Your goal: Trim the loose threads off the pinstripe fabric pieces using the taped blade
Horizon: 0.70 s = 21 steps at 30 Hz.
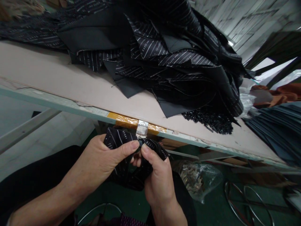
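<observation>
Both hands meet just below the table's front edge, gripping one piece of black printed fabric (121,137) with white stripes and lettering. My left hand (103,160) pinches it from the left, thumb pressed on top. From the right, my right hand (158,171) pinches the same fabric, its thumb close to the left one. Between the thumbs a small dark bit shows that I cannot make out. The fabric's lower part hangs down in shadow beneath the hands. Above them, the table edge carries yellow tape (124,120) and a strip of silvery tape (142,127).
A large heap of black striped fabric pieces (150,47) covers the table (47,75). Small black plastic-looking parts (209,121) lie at its right end. Dark blue-grey stacked pieces (277,128) are farther right. Below stands a clear plastic bag (199,179) with contents.
</observation>
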Motion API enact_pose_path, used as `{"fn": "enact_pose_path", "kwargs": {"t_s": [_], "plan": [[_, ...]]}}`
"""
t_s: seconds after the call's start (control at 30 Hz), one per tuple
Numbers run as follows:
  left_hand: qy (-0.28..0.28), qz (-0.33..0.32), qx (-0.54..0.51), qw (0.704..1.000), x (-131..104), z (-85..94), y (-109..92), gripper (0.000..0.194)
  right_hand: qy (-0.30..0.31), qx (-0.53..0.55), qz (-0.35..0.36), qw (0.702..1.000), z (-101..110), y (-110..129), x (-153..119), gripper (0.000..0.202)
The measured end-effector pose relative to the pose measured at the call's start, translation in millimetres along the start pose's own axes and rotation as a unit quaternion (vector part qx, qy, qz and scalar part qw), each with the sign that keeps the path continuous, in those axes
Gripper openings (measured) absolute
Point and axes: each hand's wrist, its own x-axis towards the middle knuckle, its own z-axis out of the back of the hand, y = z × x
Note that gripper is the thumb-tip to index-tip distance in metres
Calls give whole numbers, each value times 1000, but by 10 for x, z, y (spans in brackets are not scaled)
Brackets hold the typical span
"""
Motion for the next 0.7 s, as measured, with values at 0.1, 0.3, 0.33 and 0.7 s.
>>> {"fn": "enact_pose_path", "kwargs": {"t_s": [0.1, 0.3, 0.33, 0.7], "plan": [[14, 9, 12, 1000, -11, 33, 13, 30, 0, -12, -2, 1000, 25, -5, -9, 21], [-8, 39, -7, 999, -15, 77, 41, 27, -19, -78, 32, 996, 82, 6, -38, 23], [-11, 44, -11, 999, -15, 76, 37, 27, -20, -84, 38, 996, 90, 8, -36, 24], [69, 44, -200, 976, 24, -29, 32, 14, 15, -120, 54, 991, 133, 5, -3, 26]]}}
